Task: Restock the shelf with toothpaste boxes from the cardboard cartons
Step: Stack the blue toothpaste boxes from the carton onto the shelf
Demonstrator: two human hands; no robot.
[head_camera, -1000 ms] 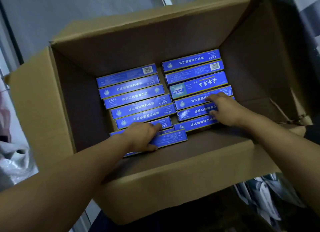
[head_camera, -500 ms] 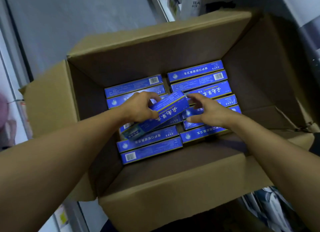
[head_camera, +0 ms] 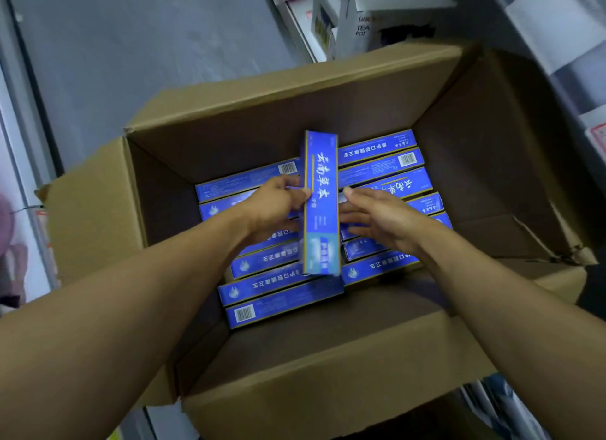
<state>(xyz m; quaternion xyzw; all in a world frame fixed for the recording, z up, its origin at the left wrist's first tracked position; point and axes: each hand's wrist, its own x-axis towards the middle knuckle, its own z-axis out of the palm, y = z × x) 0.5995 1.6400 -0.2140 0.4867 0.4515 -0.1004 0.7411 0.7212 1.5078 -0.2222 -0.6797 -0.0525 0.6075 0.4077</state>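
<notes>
A person's two hands work inside an open cardboard carton [head_camera: 328, 118] that fills the centre of the frame. The left hand [head_camera: 275, 206] grips a blue toothpaste box [head_camera: 321, 203], thumb on its front face and fingers curled behind, holding it raised above the rows packed below. The box now stands nearly vertical in the picture, its printed face towards the camera and its long axis running from the carton's far wall towards the near edge; half a second ago it lay tilted on a diagonal across the middle of the stack, and a second ago no box was lifted at all.

The right hand [head_camera: 377, 219] is loose, fingers extended and slightly spread, its fingertips just beside the right edge of the lifted box; whether they touch it cannot be told. Earlier this hand rested flat on the right-hand row.

Beneath the hands, the packed toothpaste boxes [head_camera: 285, 303] lie flat in two columns on the carton floor, the left column reaching lower in the frame than the right. The carton sits lower and nearer than before, and more of the white cartons [head_camera: 377, 16] at the upper centre of the frame has come into view beyond its far flap.
</notes>
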